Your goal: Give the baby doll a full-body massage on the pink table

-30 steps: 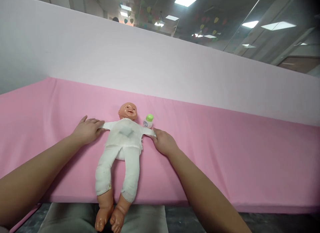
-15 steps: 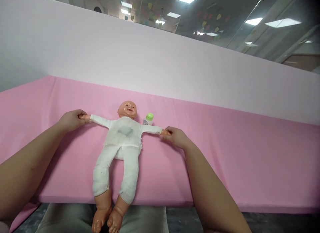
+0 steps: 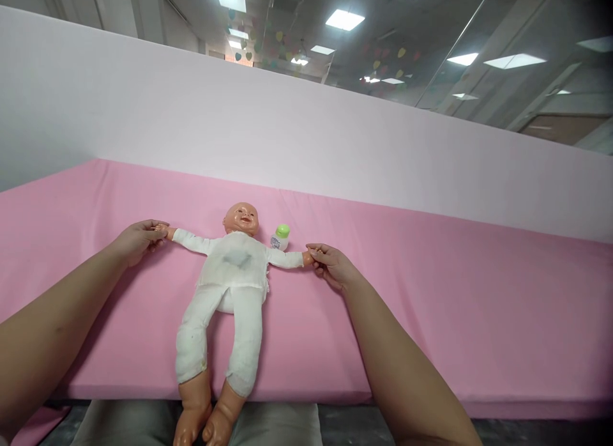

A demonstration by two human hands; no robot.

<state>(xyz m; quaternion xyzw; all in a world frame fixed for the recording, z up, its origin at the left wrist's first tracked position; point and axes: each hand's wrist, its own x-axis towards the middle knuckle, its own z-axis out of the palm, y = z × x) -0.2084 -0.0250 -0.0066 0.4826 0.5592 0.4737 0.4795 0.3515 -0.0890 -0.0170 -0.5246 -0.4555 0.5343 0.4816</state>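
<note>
A baby doll (image 3: 233, 267) with a white cloth body and plastic head, hands and feet lies on its back, arms stretched out sideways. My left hand (image 3: 138, 239) is closed, pinching the doll's hand on the left side. On the other side, my right hand (image 3: 331, 264) pinches the doll's other hand between thumb and fingers. Beside the doll's head stands a small clear bottle (image 3: 280, 237) with a green cap, partly behind the doll's arm. The doll's feet hang past the front edge of the pad, over my lap.
Beneath the doll is a pink padded surface (image 3: 460, 318), with its front edge close to my legs (image 3: 278, 427). A white wall (image 3: 297, 139) rises behind it, topped by glass that shows ceiling lights.
My fingers have shifted outward on the doll's hands, so more of its wrists shows. The view has tilted up slightly; the doll's arms stay outstretched.
</note>
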